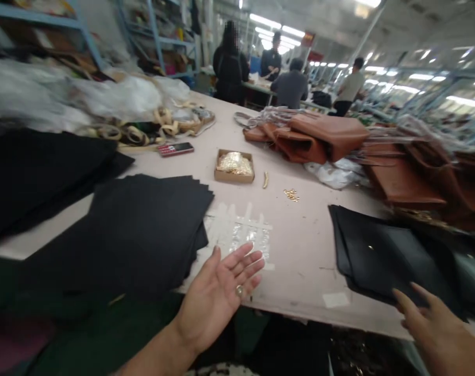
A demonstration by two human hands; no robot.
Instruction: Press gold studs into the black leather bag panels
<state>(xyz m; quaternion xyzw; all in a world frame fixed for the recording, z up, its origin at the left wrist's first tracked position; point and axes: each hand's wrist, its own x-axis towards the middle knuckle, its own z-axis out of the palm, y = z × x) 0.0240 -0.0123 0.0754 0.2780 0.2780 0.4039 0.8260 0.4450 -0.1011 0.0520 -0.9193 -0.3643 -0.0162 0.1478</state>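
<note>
Over the near edge of the table (300, 261), the left hand (222, 292) was open, palm up, with a small shiny piece (239, 289) on it (worn or loose, unclear), while the right hand (437, 329), fingers parted, was at the black panels (390, 256) toward that edge's right end, where a light touch seemed best.

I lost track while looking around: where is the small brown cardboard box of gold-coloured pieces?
The box sits on the pale table near the middle of the head view, right of the red rectangular phone and beyond the open left hand.
</note>
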